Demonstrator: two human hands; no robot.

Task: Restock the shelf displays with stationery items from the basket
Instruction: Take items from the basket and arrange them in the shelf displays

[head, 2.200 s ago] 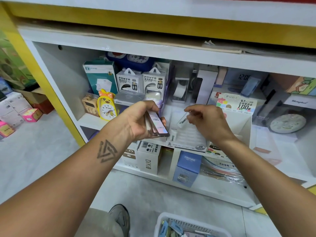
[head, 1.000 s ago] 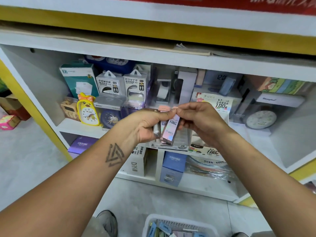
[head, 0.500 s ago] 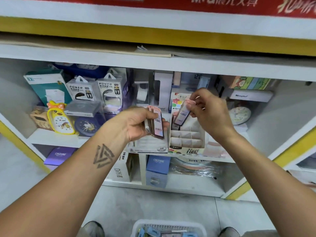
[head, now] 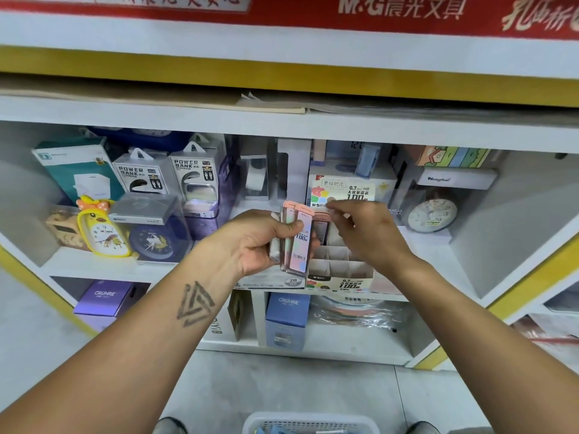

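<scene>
1. Setting: a white shelf unit [head: 282, 130] with yellow trim, under a red banner [head: 407, 14] bearing white lettering; grey floor below.
2. Upper shelf, left part: a teal box [head: 78, 173], two packs marked POWER BANK [head: 166, 177], a yellow duck-shaped clock [head: 101, 230] and a dark blue round clock [head: 152, 242].
3. Upper shelf, centre: a cardboard display tray [head: 340, 270] with divided cells, printed "0.7" and "100", stands at the shelf's front edge; one pink-topped lead case [head: 321, 225] stands upright in a rear cell.
4. Left hand [head: 257, 242]: curled round a small stack of pencil-lead cases [head: 297, 242], pink-capped and held upright just left of the tray, the thumb pressed across their front.
5. Right hand [head: 366, 230]: above the tray, fingertips drawn together near the top of the standing case; whether they pinch it cannot be told.
6. Lower shelf: a purple box [head: 106, 297] and a blue box [head: 286, 321], both marked CRUHRE.
7. Bottom edge: the rim of a white basket [head: 310, 422] on the floor, with blue items inside.
</scene>
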